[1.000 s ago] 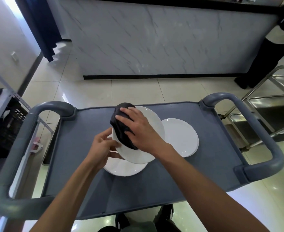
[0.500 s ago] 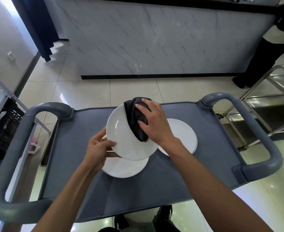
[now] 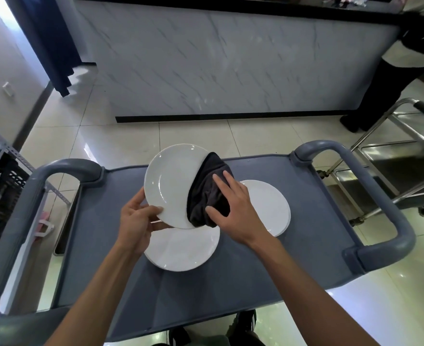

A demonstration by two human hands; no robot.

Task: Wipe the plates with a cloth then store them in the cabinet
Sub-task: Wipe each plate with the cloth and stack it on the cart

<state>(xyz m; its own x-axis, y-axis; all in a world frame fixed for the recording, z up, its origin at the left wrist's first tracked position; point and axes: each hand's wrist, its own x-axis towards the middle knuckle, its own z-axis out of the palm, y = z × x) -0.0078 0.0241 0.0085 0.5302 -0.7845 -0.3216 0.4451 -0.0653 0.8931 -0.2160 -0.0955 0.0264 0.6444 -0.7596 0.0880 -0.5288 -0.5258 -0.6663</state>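
Observation:
My left hand grips the lower left rim of a white plate, held tilted above the grey cart top. A dark cloth covers the plate's right side, and my right hand presses it there with fingers spread. Two more white plates lie flat on the cart: one below the held plate, partly hidden by my left hand, and one to the right, partly hidden by my right hand.
The cart has thick grey handles at left and right. A marble-faced counter stands ahead. A steel trolley is at the right, with a person's dark-trousered legs beyond it. Metal shelving stands at the left.
The cloth under my right hand has slid from the plate's left and top across to its right side. The plate in my left hand has risen slightly.

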